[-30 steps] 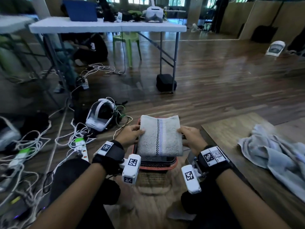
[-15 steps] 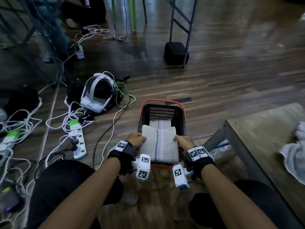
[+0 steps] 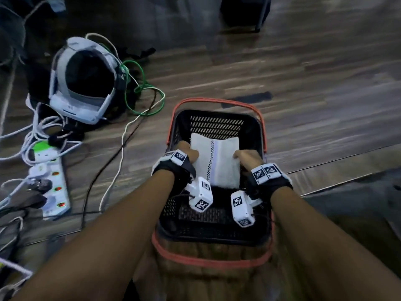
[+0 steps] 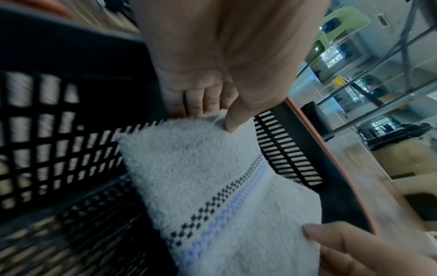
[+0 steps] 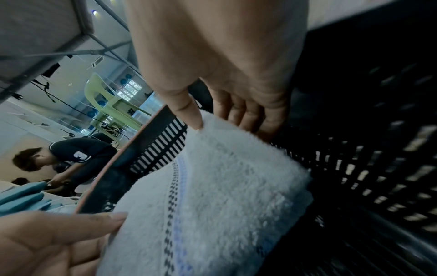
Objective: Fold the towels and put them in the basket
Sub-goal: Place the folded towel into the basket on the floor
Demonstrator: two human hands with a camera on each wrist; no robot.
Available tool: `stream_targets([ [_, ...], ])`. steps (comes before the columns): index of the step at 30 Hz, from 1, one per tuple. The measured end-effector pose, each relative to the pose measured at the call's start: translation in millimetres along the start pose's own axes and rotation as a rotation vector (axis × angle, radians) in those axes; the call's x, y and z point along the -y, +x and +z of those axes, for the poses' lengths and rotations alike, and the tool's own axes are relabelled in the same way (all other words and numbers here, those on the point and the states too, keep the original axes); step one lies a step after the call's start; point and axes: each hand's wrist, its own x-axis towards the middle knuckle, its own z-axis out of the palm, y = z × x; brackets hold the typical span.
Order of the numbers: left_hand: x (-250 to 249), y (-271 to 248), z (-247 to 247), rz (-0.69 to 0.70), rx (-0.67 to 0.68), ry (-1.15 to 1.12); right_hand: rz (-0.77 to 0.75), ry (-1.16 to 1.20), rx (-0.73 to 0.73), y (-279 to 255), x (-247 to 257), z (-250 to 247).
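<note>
Two hands held one folded towel [image 3: 219, 161] inside the black basket [image 3: 252, 131], the left hand [image 3: 186, 152] pinching its left edge with thumb on top and fingers curled beneath, the right hand [image 3: 246, 157] gripping the opposite edge in the same way. Half a second before, the towel had been carried level with the basket's orange rim; now it had dropped below that rim and sat tilted toward the far wall, so the placing step looked nearly complete and only the release seemed left. A second before, a crumpled grey cloth had lain on the low wooden counter to the right; it was out of view here, which suggested more folding was still due. From the wrist views the towel's checked and blue stripe [image 4: 227, 201] ran across its top face, and the basket's slotted wall [image 5: 163, 147] stood just behind it. Something pale showed under the towel's far edge in the head view, possibly another folded towel, though the blur made that uncertain. Beside the basket on the wooden floor lay a white headset [image 3: 82, 83], a power strip [image 3: 52, 181] and loose cables.
</note>
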Motion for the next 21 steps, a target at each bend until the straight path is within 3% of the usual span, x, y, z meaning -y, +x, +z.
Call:
stream_targets([
  [6,12.4,47.9,21.2,-0.03,-0.08,-0.033,-0.018,0.057,-0.011,54.7,-2.3,18.6],
  [16,21.4,58.5,42.8,-0.018,-0.23,-0.092,-0.109,0.081,-0.03,74.0,-0.9,30.1],
  [21,21.8,61.2,42.2,-0.026,-0.224,-0.156,-0.133,0.063,-0.07,79.2,-2.1,31.5],
])
